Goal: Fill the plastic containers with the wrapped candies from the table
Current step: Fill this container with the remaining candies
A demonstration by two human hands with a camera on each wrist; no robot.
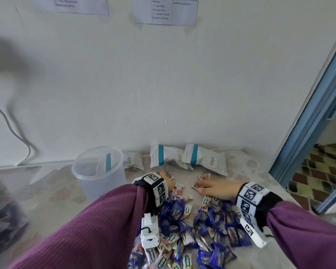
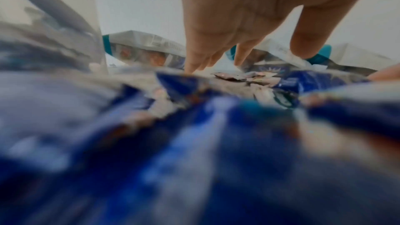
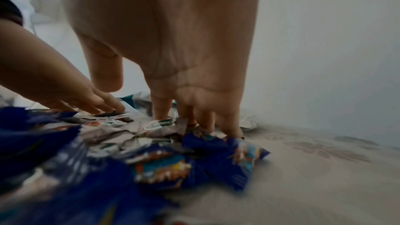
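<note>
A heap of wrapped candies [image 1: 192, 230], blue and white, lies on the table in front of me. My left hand [image 1: 168, 178] reaches over the far left edge of the heap; in the left wrist view its fingers [image 2: 192, 64] are straight and point down onto the candies. My right hand [image 1: 201, 182] lies flat at the far right edge, with straight fingers [image 3: 161, 109] pressing on white and blue candies [image 3: 160, 124]. Neither hand holds a candy. A clear plastic container [image 1: 99, 171] stands open to the left of my left hand.
White bags with teal stripes [image 1: 167, 156] [image 1: 204, 158] lie against the wall behind the heap. A second container [image 1: 0, 210], blurred, with dark contents, stands at the far left. A blue door frame [image 1: 308, 133] rises on the right. A patterned cloth [image 3: 324, 160] covers the table.
</note>
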